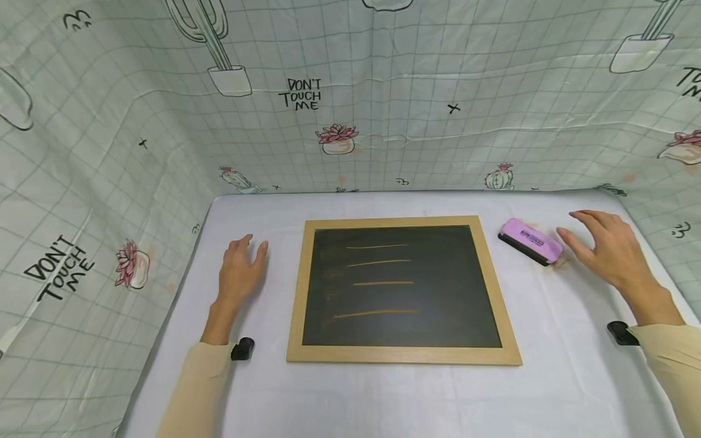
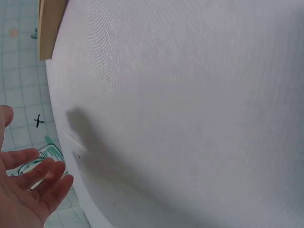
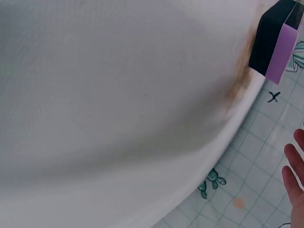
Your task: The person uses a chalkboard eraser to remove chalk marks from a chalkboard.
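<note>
A small blackboard [image 1: 454,292] in a light wooden frame lies flat mid-table, with several yellowish chalk lines across its dark face. To its upper right rests a purple chalkboard eraser [image 1: 530,241] with a black underside; the right wrist view shows the eraser [image 3: 275,47] beside a brown chalk smudge. My right hand [image 1: 616,249] hovers just right of the eraser, fingers relaxed and nothing in its grasp. Left of the board my left hand [image 1: 239,274] is raised over the table, thumb apart from the loosely bent fingers, holding nothing.
A white cloth [image 1: 405,398] covers the table. Around its back and sides hangs a grid-patterned curtain [image 1: 405,85] printed with potted plants and lettering. Each wrist carries a small black camera mount, such as the black mount [image 1: 243,349] on the left.
</note>
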